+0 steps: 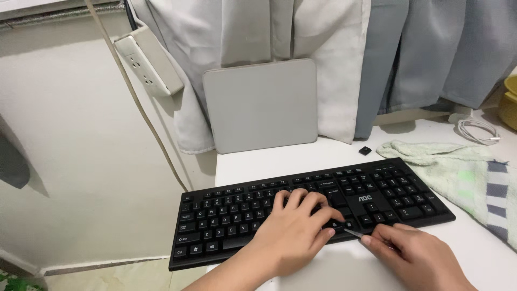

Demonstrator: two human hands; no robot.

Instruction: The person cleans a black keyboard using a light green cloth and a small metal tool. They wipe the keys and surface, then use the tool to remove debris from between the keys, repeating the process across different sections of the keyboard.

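Soft, even indoor light, faint shadows under the hands (293, 231), sharp focus, slight wide-angle bending at edges.

Keyboard (301, 210) on table (301, 161) — towel (458, 178) right (loose keycap (365, 151) behind).

Home desk: curtains (344, 59), keyboard (312, 213).

Black keyboard (301, 210), pale-green striped towel (458, 178)
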